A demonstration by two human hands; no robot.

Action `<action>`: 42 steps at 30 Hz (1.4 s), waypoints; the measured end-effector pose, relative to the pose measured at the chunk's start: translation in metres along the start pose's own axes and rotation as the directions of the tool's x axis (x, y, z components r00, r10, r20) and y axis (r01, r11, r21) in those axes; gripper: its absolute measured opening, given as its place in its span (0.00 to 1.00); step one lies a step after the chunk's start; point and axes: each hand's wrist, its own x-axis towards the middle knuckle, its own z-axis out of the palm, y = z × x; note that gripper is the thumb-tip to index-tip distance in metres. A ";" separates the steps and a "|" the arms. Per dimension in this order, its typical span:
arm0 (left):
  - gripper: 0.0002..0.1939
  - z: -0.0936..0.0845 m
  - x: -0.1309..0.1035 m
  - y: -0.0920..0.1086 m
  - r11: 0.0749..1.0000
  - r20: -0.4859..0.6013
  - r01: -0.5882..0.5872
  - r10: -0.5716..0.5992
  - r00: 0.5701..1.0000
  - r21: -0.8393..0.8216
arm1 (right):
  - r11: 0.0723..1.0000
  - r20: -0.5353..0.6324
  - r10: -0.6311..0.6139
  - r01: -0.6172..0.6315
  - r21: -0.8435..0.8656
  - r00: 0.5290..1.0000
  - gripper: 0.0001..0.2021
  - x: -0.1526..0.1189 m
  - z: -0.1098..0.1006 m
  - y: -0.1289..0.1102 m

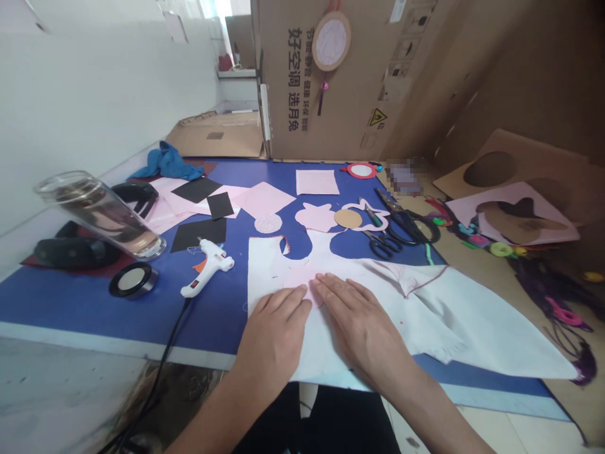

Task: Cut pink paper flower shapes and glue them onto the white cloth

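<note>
A white cloth (269,271) with rounded cut-outs lies over the front of the blue tabletop, its right part creased and folded. On it is a pale pink piece (297,276), partly covered by my fingers. My left hand (276,325) lies on the cloth, fingers stretched forward and tips at the pink piece. My right hand (352,315) rests flat beside it, fingertips on the pink piece. Neither hand grips anything. Just beyond the cloth are a pink cut-out shape (317,217), a tan disc (348,219) and a whitish round piece (268,223).
A white glue gun (208,268) with a trailing cord lies left, near a glass of liquid (106,214) and a roll of tape (133,280). Black scissors (409,221) lie right. Pink sheets (267,200) and black squares (196,189) lie behind; cardboard (302,94) stands at the back.
</note>
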 end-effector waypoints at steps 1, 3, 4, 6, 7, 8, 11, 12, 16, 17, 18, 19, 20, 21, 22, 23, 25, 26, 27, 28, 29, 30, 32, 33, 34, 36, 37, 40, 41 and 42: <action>0.19 0.000 0.000 0.000 1.000 0.001 0.000 0.000 1.000 -0.001 | 1.000 -0.004 -0.001 0.001 -0.002 1.000 0.33 0.000 0.000 0.000; 0.19 0.000 -0.001 0.000 1.000 0.000 0.001 -0.001 1.000 -0.003 | 1.000 -0.008 -0.005 0.005 -0.005 1.000 0.32 0.000 0.000 -0.001; 0.19 0.000 -0.001 0.000 1.000 -0.005 0.001 -0.001 1.000 -0.003 | 1.000 -0.010 -0.006 0.006 -0.005 1.000 0.32 0.000 0.000 -0.001; 0.19 0.001 -0.001 0.000 1.000 -0.015 0.000 0.000 1.000 -0.004 | 1.000 -0.013 -0.006 0.006 -0.007 1.000 0.32 0.000 0.001 -0.001; 0.19 0.001 -0.001 0.000 1.000 -0.020 0.000 0.000 1.000 -0.004 | 1.000 -0.013 -0.006 0.006 -0.010 1.000 0.32 -0.001 0.001 -0.001; 0.18 0.001 -0.001 0.000 1.000 -0.024 -0.002 0.002 1.000 -0.006 | 1.000 -0.014 -0.007 0.006 -0.011 1.000 0.32 -0.001 0.001 -0.001; 0.18 0.001 -0.001 0.000 1.000 -0.024 -0.007 0.006 1.000 -0.012 | 1.000 -0.020 -0.006 0.005 -0.014 1.000 0.32 -0.001 0.002 -0.001; 0.18 0.001 0.000 0.000 1.000 -0.023 -0.006 0.005 1.000 -0.014 | 1.000 -0.023 -0.007 0.007 -0.014 1.000 0.32 -0.001 0.002 0.000; 0.18 0.000 -0.001 0.001 1.000 -0.016 0.005 -0.005 1.000 -0.013 | 1.000 -0.028 -0.008 0.007 -0.012 1.000 0.32 -0.001 0.003 0.000; 0.18 0.000 -0.001 0.001 1.000 -0.014 0.005 -0.005 1.000 -0.010 | 1.000 -0.028 -0.008 0.007 -0.012 1.000 0.33 -0.001 0.003 0.000; 0.18 0.000 -0.001 0.001 1.000 -0.015 0.004 -0.004 1.000 -0.008 | 1.000 -0.028 -0.008 0.008 -0.012 1.000 0.33 -0.001 0.004 0.000; 0.18 0.001 -0.001 0.001 1.000 -0.016 0.002 -0.003 1.000 -0.006 | 1.000 -0.028 -0.009 0.009 -0.013 1.000 0.33 -0.001 0.004 0.000; 0.18 0.001 -0.001 0.000 1.000 -0.019 -0.001 0.001 1.000 -0.007 | 1.000 -0.028 -0.010 0.010 -0.014 1.000 0.33 -0.002 0.004 0.000; 0.18 0.001 -0.001 0.000 1.000 -0.021 -0.003 0.003 1.000 -0.009 | 1.000 -0.025 -0.012 0.011 -0.012 1.000 0.33 -0.002 0.005 0.000; 0.18 0.001 -0.001 0.000 1.000 -0.023 -0.004 0.003 1.000 -0.011 | 1.000 -0.025 -0.013 0.013 -0.009 1.000 0.33 -0.002 0.005 0.000; 0.18 0.001 -0.001 0.000 1.000 -0.025 -0.002 0.002 1.000 -0.012 | 1.000 -0.025 -0.011 0.011 -0.004 1.000 0.33 -0.002 0.005 0.000; 0.18 0.001 -0.002 0.000 1.000 -0.021 0.002 -0.002 1.000 -0.014 | 1.000 -0.021 -0.008 0.008 0.008 1.000 0.34 -0.002 0.005 0.000; 0.18 0.001 -0.002 0.000 1.000 -0.020 0.003 -0.003 1.000 -0.014 | 1.000 -0.021 -0.005 0.005 0.011 1.000 0.35 -0.002 0.005 0.000; 0.18 0.001 -0.002 0.000 1.000 -0.017 0.001 -0.001 1.000 -0.014 | 1.000 -0.022 -0.002 0.002 0.011 1.000 0.35 -0.002 0.005 0.000; 0.18 0.001 -0.002 0.000 1.000 -0.017 -0.002 0.002 1.000 -0.014 | 1.000 -0.022 -0.001 0.001 0.010 1.000 0.35 -0.002 0.005 0.000; 0.18 0.001 -0.002 0.000 1.000 -0.017 -0.004 0.004 1.000 -0.014 | 1.000 -0.022 -0.003 0.003 0.006 1.000 0.35 -0.001 0.005 0.000; 0.18 0.001 -0.002 0.000 1.000 -0.019 -0.006 0.005 1.000 -0.015 | 1.000 -0.023 -0.006 0.006 0.001 1.000 0.35 -0.001 0.005 0.000; 0.18 0.001 -0.002 0.000 1.000 -0.022 -0.006 0.005 1.000 -0.017 | 1.000 -0.027 -0.014 0.014 -0.011 1.000 0.34 -0.001 0.004 0.000; 0.18 0.001 -0.002 0.000 1.000 -0.023 -0.005 0.005 1.000 -0.017 | 1.000 -0.029 -0.018 0.018 -0.017 0.999 0.33 0.000 0.004 0.000; 0.18 0.001 -0.002 0.000 1.000 -0.025 -0.005 0.005 1.000 -0.017 | 1.000 -0.032 -0.021 0.020 -0.022 0.999 0.33 0.000 0.004 0.000; 0.18 0.001 -0.002 -0.001 1.000 -0.030 -0.010 0.009 1.000 -0.017 | 0.999 -0.038 -0.024 0.023 -0.030 0.999 0.33 0.000 0.004 0.000; 0.18 0.001 -0.002 -0.001 1.000 -0.034 -0.013 0.012 0.999 -0.017 | 0.999 -0.039 -0.023 0.022 -0.031 0.999 0.33 0.000 0.004 0.000; 0.18 0.002 -0.002 -0.001 1.000 -0.046 -0.016 0.015 0.999 -0.018 | 0.999 -0.035 -0.021 0.020 -0.029 0.999 0.33 -0.001 0.003 0.000; 0.18 0.002 -0.002 -0.001 1.000 -0.045 -0.014 0.013 0.999 -0.018 | 0.999 -0.033 -0.022 0.021 -0.029 0.999 0.33 -0.001 0.003 0.000; 0.18 0.002 -0.002 -0.001 1.000 -0.041 -0.010 0.010 0.999 -0.017 | 0.999 -0.032 -0.022 0.022 -0.029 0.999 0.33 -0.001 0.003 0.000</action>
